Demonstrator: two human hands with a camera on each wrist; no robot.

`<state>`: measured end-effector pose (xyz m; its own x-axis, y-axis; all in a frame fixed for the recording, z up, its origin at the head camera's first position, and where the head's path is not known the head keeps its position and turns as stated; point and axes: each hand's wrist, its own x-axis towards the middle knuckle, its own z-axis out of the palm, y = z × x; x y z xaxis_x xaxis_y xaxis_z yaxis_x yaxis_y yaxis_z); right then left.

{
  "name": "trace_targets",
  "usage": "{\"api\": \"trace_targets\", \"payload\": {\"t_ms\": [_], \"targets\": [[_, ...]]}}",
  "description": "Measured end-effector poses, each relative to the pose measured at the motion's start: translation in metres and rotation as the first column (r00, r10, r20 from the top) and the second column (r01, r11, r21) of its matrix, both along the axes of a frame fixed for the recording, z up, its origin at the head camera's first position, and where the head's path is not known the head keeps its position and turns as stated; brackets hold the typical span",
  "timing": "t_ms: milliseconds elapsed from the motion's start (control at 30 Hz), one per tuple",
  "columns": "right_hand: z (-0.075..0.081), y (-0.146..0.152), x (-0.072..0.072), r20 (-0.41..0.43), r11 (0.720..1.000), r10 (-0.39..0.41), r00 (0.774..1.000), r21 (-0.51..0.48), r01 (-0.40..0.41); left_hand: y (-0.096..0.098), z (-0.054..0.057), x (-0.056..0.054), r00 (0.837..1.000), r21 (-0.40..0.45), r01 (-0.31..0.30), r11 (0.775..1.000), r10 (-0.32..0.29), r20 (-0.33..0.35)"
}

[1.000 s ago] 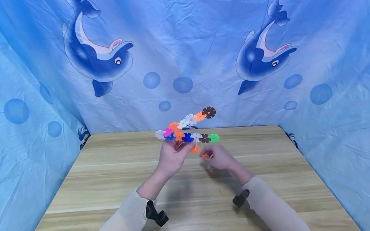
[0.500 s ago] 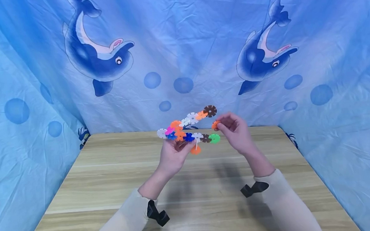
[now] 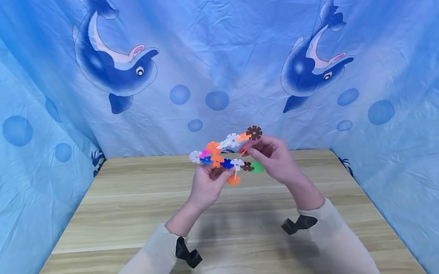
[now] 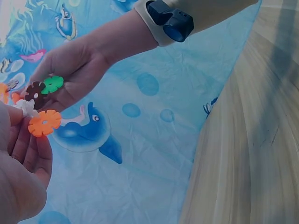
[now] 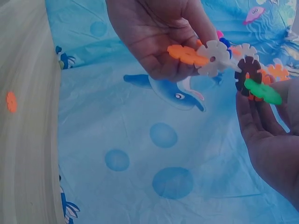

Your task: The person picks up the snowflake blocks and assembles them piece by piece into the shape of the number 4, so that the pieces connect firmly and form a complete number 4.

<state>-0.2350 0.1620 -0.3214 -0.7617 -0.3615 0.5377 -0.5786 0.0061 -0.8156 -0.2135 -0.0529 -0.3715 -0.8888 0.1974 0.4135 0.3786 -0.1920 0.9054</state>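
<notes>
My left hand (image 3: pixel 205 186) grips a string of interlocking snowflake discs (image 3: pixel 217 159), held above the table. One arm of the string rises to a brown disc (image 3: pixel 255 133); a lower arm ends in a green disc (image 3: pixel 257 167). Below the lower arm an orange disc (image 4: pixel 44 122) hangs from a white one (image 5: pixel 214 58). Between thumb and fingers my right hand (image 3: pixel 276 158) pinches another orange disc (image 3: pixel 244 152), seen nearly edge-on, close to the upper arm. Whether it touches that arm I cannot tell.
A loose orange disc (image 5: pixel 11 101) lies on the wooden table (image 3: pixel 134 236), seen in the right wrist view. Blue dolphin-printed cloth (image 3: pixel 237 59) hangs behind the table and along both sides. A black wrist camera (image 3: pixel 187 253) sits on each sleeve.
My right hand has risen from near the table with the orange disc, then moved left to the string's upper arm. The left hand with the string has shifted slightly right.
</notes>
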Motion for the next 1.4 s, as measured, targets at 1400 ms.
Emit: {"api": "trace_targets", "payload": {"t_ms": [1400], "targets": [[0.007, -0.014, 0.004, -0.286, 0.964, 0.103, 0.953, 0.266, -0.025, -0.015, -0.007, 0.001, 1.000, -0.058, 0.021, 0.998, -0.020, 0.015]]}}
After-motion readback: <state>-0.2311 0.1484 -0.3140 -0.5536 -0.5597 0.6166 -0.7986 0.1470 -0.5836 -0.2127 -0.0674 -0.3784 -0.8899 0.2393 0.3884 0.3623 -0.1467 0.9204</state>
